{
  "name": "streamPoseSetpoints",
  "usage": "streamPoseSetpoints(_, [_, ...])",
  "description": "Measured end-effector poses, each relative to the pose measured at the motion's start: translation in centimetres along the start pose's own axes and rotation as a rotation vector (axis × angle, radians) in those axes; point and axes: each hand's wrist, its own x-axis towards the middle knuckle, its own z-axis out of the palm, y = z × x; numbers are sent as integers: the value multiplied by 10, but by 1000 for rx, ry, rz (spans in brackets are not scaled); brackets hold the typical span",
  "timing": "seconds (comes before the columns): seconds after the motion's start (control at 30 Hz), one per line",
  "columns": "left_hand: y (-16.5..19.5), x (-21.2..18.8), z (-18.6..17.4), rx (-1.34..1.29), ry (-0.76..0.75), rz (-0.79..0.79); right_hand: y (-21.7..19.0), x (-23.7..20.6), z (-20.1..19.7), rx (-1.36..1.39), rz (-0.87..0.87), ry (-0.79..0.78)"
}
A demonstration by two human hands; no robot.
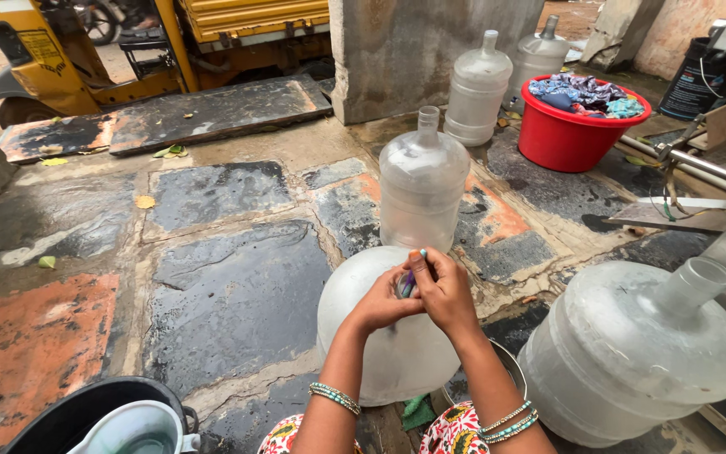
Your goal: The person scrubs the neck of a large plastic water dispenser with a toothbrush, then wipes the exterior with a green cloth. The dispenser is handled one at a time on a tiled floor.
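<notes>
Nearest, bottom left: a dark bucket (60, 416) with a pale jug (132, 429) in it, within arm's reach.

Both hands meet at the mouth of a large water jar (380, 353) tipped towards the person, so the neck faces up to them. Left hand (380, 307) is curled around the neck, seemingly steadying it. Right hand (445, 290) is closed with fingers pinched on a small purple-and-green object (409, 282) at the opening; what it is I cannot tell.

Right: 1 more jar (632, 353) lying tilted. Just beyond the hands: 1 upright jar (423, 181) on wet stone paving (228, 294). Farther: 2 upright jars (479, 88) by a concrete pillar (413, 50), a red tub (569, 134) of cloth, a yellow vehicle (128, 42).
</notes>
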Motion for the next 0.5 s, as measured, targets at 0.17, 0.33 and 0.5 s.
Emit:
streamPoseSetpoints(0.17, [17, -2, 0, -9, 11, 69, -34, -7, -9, -149, -82, 118])
streamPoseSetpoints(0.33, [26, -6, -2, 66, 42, -74, -64, -30, -33, -162, -334, 289])
streamPoseSetpoints(0.5, [11, -2, -2, -37, 18, -46, -48, -24, -18, -157, -277, 227])
